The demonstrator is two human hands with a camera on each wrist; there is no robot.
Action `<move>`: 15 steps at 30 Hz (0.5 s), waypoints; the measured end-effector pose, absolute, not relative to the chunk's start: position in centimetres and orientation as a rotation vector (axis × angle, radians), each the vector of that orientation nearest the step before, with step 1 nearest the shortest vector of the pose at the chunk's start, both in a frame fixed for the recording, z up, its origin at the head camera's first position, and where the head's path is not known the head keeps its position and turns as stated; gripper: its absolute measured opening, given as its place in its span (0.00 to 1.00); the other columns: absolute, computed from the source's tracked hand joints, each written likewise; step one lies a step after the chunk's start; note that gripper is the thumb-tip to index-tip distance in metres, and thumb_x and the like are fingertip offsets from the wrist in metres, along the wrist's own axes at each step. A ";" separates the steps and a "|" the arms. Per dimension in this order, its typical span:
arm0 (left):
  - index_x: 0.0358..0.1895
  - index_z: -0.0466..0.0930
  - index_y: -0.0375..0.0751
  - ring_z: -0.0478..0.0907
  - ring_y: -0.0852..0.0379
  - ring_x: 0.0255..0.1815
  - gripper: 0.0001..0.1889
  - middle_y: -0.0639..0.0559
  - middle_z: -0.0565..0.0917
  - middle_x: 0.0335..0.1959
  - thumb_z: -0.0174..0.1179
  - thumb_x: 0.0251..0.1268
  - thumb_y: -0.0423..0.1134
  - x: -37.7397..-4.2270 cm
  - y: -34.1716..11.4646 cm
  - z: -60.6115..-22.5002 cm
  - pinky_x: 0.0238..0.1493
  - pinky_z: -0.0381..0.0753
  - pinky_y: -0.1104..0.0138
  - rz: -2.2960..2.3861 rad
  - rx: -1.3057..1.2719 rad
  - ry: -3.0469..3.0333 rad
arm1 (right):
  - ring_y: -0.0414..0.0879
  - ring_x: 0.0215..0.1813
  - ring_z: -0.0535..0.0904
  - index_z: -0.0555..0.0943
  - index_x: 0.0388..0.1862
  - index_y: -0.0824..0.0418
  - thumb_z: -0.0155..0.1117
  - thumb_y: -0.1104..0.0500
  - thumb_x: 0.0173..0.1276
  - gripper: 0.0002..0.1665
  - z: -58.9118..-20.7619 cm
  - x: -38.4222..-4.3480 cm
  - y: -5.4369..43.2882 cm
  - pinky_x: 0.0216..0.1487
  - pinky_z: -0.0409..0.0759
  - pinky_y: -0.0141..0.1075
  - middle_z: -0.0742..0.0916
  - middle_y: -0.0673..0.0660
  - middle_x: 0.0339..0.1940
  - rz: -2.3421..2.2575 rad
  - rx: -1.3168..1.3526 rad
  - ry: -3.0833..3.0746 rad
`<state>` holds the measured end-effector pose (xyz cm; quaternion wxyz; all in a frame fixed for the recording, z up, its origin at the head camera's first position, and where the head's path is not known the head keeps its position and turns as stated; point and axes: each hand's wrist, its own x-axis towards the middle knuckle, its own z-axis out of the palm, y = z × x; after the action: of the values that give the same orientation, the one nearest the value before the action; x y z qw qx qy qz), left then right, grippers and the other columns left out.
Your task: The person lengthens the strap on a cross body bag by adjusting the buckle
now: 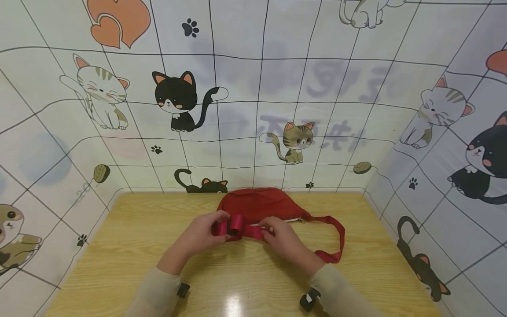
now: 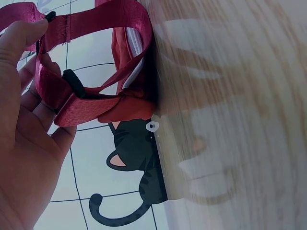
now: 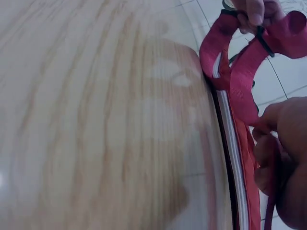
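A red waist bag with a white zipper lies at the back of the table. In front of it, both hands hold its red webbing strap, which stands up in a loop. My left hand pinches the strap beside a black slide buckle; the left wrist view shows the thumb on another black piece at the strap. A little to the right, my right hand pinches a flat stretch of the strap between thumb and curled fingers. In the right wrist view, the bag's zipper runs alongside that hand.
The rest of the strap curves from the bag's right end round behind the right wrist on the wooden table. A white cloth wall printed with cats and grid lines encloses the table at the back and sides.
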<state>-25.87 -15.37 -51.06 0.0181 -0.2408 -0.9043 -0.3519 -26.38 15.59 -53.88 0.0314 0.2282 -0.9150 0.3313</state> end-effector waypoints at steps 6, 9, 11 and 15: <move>0.62 0.84 0.51 0.80 0.59 0.40 0.25 0.62 0.85 0.41 0.82 0.62 0.38 -25.9 -15.8 -50.9 0.43 0.83 0.62 -1.115 -0.736 -2.791 | 0.39 0.47 0.81 0.89 0.55 0.48 0.76 0.62 0.77 0.13 -53.6 -26.5 17.9 0.51 0.85 0.40 0.87 0.41 0.48 0.996 0.717 -2.776; 0.61 0.84 0.52 0.81 0.59 0.39 0.25 0.62 0.85 0.41 0.81 0.62 0.37 -26.0 -15.9 -50.9 0.43 0.84 0.62 -1.129 -0.741 -2.788 | 0.39 0.47 0.82 0.90 0.53 0.49 0.77 0.63 0.75 0.13 -53.4 -26.6 19.2 0.51 0.86 0.41 0.88 0.42 0.48 0.956 0.691 -2.760; 0.61 0.84 0.53 0.80 0.60 0.39 0.25 0.62 0.85 0.40 0.81 0.62 0.38 -26.0 -16.0 -50.9 0.43 0.83 0.62 -1.126 -0.745 -2.791 | 0.40 0.46 0.82 0.90 0.51 0.49 0.78 0.63 0.74 0.12 -53.3 -26.6 20.1 0.50 0.86 0.42 0.88 0.43 0.47 0.923 0.660 -2.766; 0.61 0.85 0.55 0.80 0.59 0.40 0.24 0.62 0.85 0.42 0.81 0.63 0.40 -26.0 -15.9 -50.8 0.44 0.82 0.61 -1.113 -0.740 -2.793 | 0.41 0.43 0.81 0.90 0.50 0.49 0.78 0.63 0.74 0.11 -53.5 -26.8 22.0 0.48 0.85 0.42 0.87 0.44 0.44 0.856 0.574 -2.823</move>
<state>-26.01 -15.92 -50.82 0.0225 -0.2389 -0.9018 -0.3593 -26.77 21.97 -53.54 0.0683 0.1907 -0.9371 0.2843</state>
